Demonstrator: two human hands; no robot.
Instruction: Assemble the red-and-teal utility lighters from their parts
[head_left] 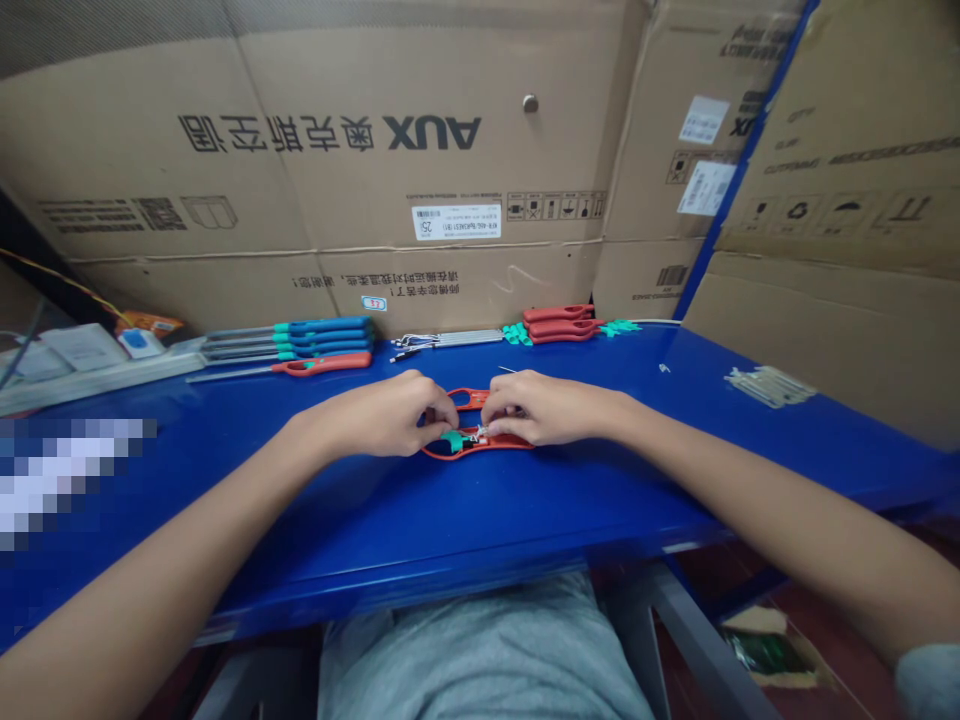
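Note:
On the blue table, an orange lighter-handle half shell (450,453) lies with its hollow side up between my hands. A teal trigger piece (453,440) and small black and whitish parts sit in it. My left hand (420,415) has thumb and fingers pinched together at the shell's left end, touching the teal piece; what is between the fingertips is hidden. My right hand (536,407) pinches thin whitish wires (481,433) over the middle of the shell. Just behind lies a second orange half shell (471,399), partly covered by my right fingers.
Lighters with blue handles (330,335) and an orange-handled lighter (326,366) lie at back left. Metal tubes with wires (450,341), red shells (559,325) and teal pieces (517,334) line the back. Whitish sticks (772,385) lie right. Cardboard (337,190) walls the table.

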